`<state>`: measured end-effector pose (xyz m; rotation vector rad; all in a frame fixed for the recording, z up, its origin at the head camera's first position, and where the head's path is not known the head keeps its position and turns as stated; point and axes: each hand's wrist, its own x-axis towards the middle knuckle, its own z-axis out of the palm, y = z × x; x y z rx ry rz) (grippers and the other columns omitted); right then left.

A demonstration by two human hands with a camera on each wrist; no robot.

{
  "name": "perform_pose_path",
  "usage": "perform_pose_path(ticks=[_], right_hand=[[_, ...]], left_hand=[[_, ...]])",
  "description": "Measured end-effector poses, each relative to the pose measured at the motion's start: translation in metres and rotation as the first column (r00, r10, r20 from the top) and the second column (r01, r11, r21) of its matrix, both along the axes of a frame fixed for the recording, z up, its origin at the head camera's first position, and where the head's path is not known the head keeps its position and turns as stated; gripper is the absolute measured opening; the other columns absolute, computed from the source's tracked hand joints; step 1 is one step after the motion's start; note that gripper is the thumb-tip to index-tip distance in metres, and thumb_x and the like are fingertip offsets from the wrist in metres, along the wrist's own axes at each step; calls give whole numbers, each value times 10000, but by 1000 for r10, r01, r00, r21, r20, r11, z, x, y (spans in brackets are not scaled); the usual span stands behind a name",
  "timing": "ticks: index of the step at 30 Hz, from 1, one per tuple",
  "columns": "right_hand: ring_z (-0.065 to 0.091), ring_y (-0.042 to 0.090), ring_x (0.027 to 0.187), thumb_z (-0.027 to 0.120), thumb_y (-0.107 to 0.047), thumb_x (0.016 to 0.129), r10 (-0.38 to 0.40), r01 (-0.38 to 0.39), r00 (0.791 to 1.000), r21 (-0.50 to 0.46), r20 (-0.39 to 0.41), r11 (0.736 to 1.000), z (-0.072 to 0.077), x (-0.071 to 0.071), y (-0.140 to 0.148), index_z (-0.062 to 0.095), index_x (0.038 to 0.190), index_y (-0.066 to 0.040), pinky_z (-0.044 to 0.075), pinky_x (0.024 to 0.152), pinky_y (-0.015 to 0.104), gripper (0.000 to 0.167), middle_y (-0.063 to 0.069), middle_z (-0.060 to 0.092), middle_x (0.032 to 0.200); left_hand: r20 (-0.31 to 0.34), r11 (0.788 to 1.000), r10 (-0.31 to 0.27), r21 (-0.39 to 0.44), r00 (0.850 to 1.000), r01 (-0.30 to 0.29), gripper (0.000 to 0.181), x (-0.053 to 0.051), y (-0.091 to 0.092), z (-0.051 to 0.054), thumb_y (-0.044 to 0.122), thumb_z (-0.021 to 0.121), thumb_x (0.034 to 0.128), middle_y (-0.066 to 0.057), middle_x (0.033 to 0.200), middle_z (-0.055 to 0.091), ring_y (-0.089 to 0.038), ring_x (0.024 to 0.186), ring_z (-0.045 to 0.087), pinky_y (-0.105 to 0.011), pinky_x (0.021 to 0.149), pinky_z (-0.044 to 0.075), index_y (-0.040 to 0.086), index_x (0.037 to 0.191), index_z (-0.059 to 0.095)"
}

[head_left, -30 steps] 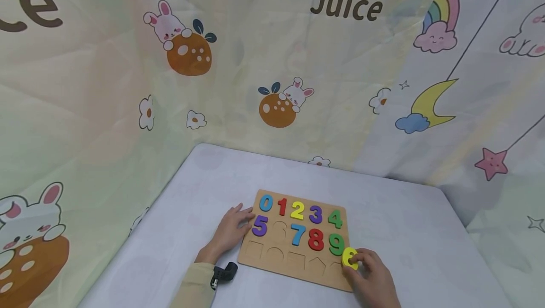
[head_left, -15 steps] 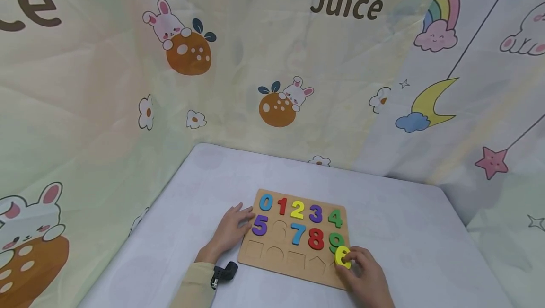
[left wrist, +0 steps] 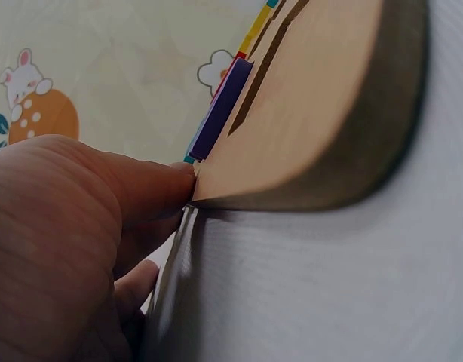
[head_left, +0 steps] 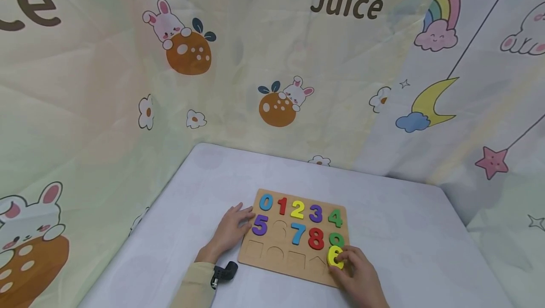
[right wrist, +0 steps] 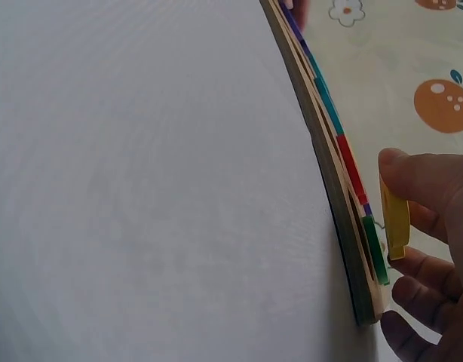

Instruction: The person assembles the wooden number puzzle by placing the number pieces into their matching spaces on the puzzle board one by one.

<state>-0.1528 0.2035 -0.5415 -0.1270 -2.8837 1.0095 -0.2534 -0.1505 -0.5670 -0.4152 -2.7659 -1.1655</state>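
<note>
My right hand [head_left: 361,277] pinches a yellow number 6 piece [head_left: 332,257] between thumb and fingers. In the right wrist view the yellow piece [right wrist: 397,226] is seen edge-on, apart from the puzzle board below it. It hangs over the lower right of the wooden number board [head_left: 284,274], covering part of the green 9 [head_left: 336,239]. At the board's left edge, beside the purple 5 [head_left: 260,225], rests my left hand [head_left: 230,230] with fingers extended. Up close, the left thumb touches the board's edge near the purple piece [left wrist: 220,113]. A bare number recess [head_left: 280,229] lies between the 5 and the blue 7 [head_left: 298,234].
Coloured numbers 0 to 4 fill the board's top row, with a red 8 [head_left: 316,239] below. Outlined shape recesses [head_left: 274,253] run along the front row. The board lies on a white table [head_left: 426,242], enclosed by printed cloth walls [head_left: 238,52].
My right hand has carried the yellow 6 leftward from the board's right edge to over its lower right part. The left hand and the board have stayed in place.
</note>
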Motion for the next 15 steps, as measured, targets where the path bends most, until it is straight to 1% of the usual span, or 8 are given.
perform_pose_path(ticks=[4,11,15], right_hand=[[558,336,1193,840,-235,772,8,-8,1000,9,-11,1000,1,0,-2,647,852,-179,484,1025,508,216,71,595,1225],[561,305,1185,837,-246,775,34,-34,999,-17,-16,999,3,0,-10,645,831,-207,472,1041,505,204,40,604,1200],[570,284,1176,838,-233,776,55,-55,998,-21,-31,998,4,-2,-15,642,827,-219,497,1016,486,203,22,605,1193]], left_hand=[[8,1000,2,6,1000,-2,300,0,0,1,163,673,925,-13,1404,563,-307,1436,314,-508,1211,182,109,1220,681],[4,1000,2,9,1000,-2,293,0,0,0,156,676,921,-18,1393,573,-313,1431,322,-516,1206,194,105,1209,686],[7,1000,4,8,1000,-4,293,0,0,0,162,676,922,-18,1395,572,-309,1432,322,-511,1209,190,107,1209,686]])
